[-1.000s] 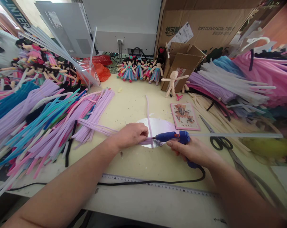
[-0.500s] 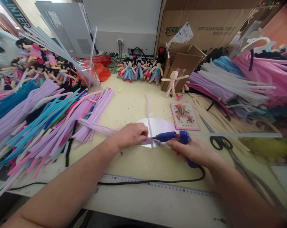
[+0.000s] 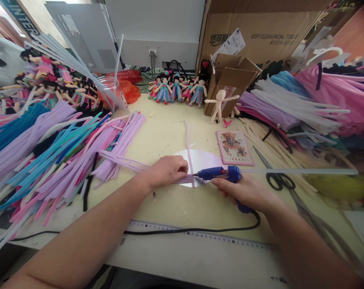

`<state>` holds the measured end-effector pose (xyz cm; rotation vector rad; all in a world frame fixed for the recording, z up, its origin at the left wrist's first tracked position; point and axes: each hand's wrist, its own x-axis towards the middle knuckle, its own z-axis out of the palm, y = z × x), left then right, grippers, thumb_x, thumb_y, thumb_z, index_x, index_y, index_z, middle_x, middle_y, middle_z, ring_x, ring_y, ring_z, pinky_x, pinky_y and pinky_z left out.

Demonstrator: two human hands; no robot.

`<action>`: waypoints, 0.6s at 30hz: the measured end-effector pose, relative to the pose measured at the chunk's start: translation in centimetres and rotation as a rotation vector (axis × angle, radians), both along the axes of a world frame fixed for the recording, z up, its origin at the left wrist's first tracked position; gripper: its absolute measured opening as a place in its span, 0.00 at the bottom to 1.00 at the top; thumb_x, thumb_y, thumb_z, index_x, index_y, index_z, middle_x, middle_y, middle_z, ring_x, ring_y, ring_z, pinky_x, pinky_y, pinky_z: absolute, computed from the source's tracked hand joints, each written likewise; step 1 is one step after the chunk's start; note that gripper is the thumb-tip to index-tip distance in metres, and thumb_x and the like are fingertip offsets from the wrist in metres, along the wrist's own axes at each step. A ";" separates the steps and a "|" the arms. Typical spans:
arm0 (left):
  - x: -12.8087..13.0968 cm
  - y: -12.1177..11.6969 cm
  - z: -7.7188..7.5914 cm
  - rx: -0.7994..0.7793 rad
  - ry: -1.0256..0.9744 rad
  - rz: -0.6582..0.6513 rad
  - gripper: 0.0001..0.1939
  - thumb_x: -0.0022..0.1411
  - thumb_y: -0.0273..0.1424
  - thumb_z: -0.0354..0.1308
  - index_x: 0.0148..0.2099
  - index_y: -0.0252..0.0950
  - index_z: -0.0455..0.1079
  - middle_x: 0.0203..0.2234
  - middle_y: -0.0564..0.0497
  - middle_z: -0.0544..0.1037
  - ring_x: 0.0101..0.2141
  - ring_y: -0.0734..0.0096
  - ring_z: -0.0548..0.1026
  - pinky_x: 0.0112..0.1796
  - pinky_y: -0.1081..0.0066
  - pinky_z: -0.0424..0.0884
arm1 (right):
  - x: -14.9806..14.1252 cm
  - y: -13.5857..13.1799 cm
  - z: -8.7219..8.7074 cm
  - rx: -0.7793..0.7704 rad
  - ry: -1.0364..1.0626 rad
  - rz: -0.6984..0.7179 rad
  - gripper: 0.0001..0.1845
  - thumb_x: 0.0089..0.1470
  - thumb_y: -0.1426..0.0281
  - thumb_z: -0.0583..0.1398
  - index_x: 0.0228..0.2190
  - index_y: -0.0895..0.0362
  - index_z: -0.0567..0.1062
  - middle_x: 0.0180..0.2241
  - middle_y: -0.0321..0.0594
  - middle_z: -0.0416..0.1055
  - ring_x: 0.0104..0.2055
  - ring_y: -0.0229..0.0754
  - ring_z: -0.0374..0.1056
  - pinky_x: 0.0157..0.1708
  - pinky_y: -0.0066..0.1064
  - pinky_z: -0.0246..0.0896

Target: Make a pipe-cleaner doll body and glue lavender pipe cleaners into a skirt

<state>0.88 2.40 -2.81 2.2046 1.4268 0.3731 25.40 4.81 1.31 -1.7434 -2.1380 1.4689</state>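
Note:
Closed around several lilac pipe cleaners (image 3: 127, 161), my left hand (image 3: 167, 170) rests at the left edge of a round silvery-white disc (image 3: 204, 158). One upright lilac pipe cleaner (image 3: 188, 142) crosses the disc and runs toward the back of the table. My right hand (image 3: 243, 188) grips a blue hot glue gun (image 3: 219, 173), its nozzle pointing left at the pipe cleaners by my left fingertips. A long translucent glue stick (image 3: 299, 171) sticks out of the gun's rear. Whether the nozzle touches the pipe cleaners, I cannot tell.
Pipe cleaners are piled at left (image 3: 58, 148) and right (image 3: 290, 96). Scissors (image 3: 279, 180) lie right of a pink-edged square card (image 3: 235, 147). Small dolls (image 3: 177, 88), a bare doll figure (image 3: 220, 103) and a cardboard box (image 3: 230, 78) stand behind. A black cord (image 3: 182, 231) crosses a ruler (image 3: 212, 235) in front.

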 end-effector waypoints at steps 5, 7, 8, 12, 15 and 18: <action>0.0 0.0 0.1 -0.003 0.006 0.006 0.07 0.59 0.30 0.53 0.34 0.36 0.72 0.31 0.53 0.76 0.32 0.71 0.70 0.34 0.72 0.62 | 0.0 0.0 0.0 -0.001 -0.007 -0.001 0.19 0.53 0.53 0.59 0.27 0.56 0.73 0.20 0.33 0.66 0.18 0.32 0.61 0.17 0.24 0.57; 0.0 0.0 0.1 -0.001 0.005 0.005 0.07 0.60 0.30 0.53 0.34 0.36 0.72 0.31 0.53 0.76 0.32 0.71 0.70 0.34 0.72 0.62 | 0.1 0.0 0.0 0.001 0.001 0.002 0.19 0.53 0.52 0.59 0.27 0.56 0.72 0.20 0.33 0.66 0.18 0.32 0.61 0.17 0.24 0.57; 0.0 -0.1 0.1 0.000 0.005 0.004 0.07 0.60 0.30 0.53 0.34 0.36 0.72 0.31 0.52 0.76 0.32 0.71 0.70 0.34 0.72 0.62 | 0.1 0.0 0.0 0.002 0.000 0.002 0.19 0.53 0.52 0.59 0.26 0.56 0.72 0.20 0.33 0.66 0.18 0.32 0.61 0.17 0.24 0.57; 0.0 -0.1 0.1 -0.003 0.007 -0.001 0.08 0.60 0.31 0.52 0.34 0.36 0.72 0.31 0.52 0.76 0.33 0.71 0.70 0.34 0.72 0.62 | 0.1 -0.1 0.1 0.001 -0.005 -0.004 0.19 0.53 0.53 0.59 0.25 0.56 0.72 0.19 0.32 0.65 0.18 0.32 0.61 0.17 0.24 0.57; 0.0 0.0 0.1 0.001 0.006 -0.002 0.08 0.60 0.31 0.52 0.34 0.36 0.72 0.31 0.52 0.76 0.32 0.71 0.70 0.34 0.71 0.62 | 0.0 -0.1 0.1 -0.002 0.005 -0.007 0.18 0.53 0.53 0.59 0.26 0.56 0.73 0.20 0.33 0.66 0.18 0.32 0.61 0.16 0.24 0.57; 0.1 0.0 0.2 0.004 0.001 -0.002 0.07 0.60 0.30 0.53 0.34 0.36 0.72 0.31 0.52 0.76 0.33 0.71 0.70 0.34 0.72 0.62 | 0.0 -0.1 0.1 0.001 0.011 -0.004 0.18 0.53 0.53 0.60 0.26 0.55 0.72 0.20 0.33 0.66 0.18 0.32 0.61 0.16 0.24 0.57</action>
